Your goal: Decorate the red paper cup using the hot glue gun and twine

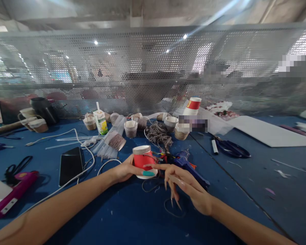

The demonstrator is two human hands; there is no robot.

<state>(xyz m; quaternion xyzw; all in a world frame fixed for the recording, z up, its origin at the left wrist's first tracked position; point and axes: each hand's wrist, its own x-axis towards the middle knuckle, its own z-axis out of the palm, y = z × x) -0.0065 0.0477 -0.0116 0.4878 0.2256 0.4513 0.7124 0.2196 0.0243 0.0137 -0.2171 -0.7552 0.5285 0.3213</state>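
In my left hand [126,169] is a red and white paper cup [143,160], the fingers wrapped round its side and the thumb with a teal nail across its lower part. A band of grey cord [142,149] circles the cup's top edge. My right hand [185,182] is beside the cup, fingers stretched and apart, the index fingertip at the red wall. Whether it touches the cord at the cup's side is unclear. Thin loose cord [174,214] lies in loops under the right hand. A blue hot glue gun [192,168] rests just behind that hand.
Several cord-wrapped cups [131,129] and a grey cord bundle [159,134] stand along the back, near a drink carton [100,121]. At left lie a phone [70,166], white cable and a magenta power strip [17,194]. Scissors [232,148] and a white board [272,131] are right.
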